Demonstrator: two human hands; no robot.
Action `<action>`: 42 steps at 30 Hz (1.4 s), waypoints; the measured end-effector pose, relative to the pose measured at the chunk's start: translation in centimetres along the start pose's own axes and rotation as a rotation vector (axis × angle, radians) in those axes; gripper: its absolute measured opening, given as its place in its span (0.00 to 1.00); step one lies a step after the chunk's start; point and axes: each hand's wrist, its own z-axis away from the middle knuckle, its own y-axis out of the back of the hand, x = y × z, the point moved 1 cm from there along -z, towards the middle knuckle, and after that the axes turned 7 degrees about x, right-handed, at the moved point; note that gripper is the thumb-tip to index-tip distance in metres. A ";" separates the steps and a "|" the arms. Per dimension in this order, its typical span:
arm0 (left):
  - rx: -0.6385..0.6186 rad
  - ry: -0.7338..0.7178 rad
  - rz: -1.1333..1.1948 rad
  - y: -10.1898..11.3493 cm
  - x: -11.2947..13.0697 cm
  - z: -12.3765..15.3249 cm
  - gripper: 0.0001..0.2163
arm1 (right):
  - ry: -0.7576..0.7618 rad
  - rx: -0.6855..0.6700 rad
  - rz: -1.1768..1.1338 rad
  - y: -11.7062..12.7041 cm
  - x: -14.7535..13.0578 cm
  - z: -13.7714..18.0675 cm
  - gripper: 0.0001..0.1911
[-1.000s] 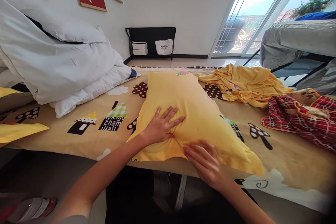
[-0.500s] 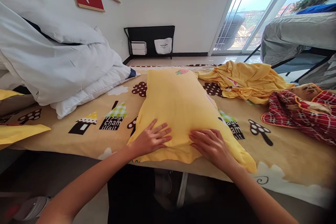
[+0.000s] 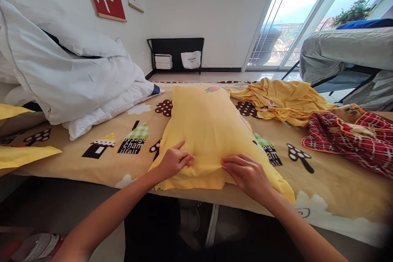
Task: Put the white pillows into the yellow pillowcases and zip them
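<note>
A pillow in a yellow pillowcase (image 3: 205, 127) lies lengthwise before me on the patterned bed sheet (image 3: 113, 168), a pink strawberry print at its far end. My left hand (image 3: 175, 161) rests on the near left part of the pillowcase, thumb and fingers closed on a pinch of its cloth. On the near right part, my right hand (image 3: 245, 170) is closed too, its fingertips gripping the fabric. Between the hands the cloth is slightly creased, and its loose near edge lies flat on the bed close to the bed's front edge.
White pillows and bedding (image 3: 89, 77) are heaped on the left. To the right lie a crumpled yellow cloth (image 3: 285, 98) and a red plaid cloth (image 3: 344, 135). A black rack (image 3: 175, 45) stands by the far wall, and a grey-covered piece of furniture (image 3: 346, 49) near the window.
My left hand has gone from fingers spread flat to pinching the pillowcase. The right hand's fingers have drawn together on the cloth. The view has tilted slightly upward.
</note>
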 end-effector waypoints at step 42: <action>-0.139 -0.327 -0.406 -5.4 4.2 -4.0 0.11 | -0.060 0.120 0.042 2.8 2.6 2.9 0.04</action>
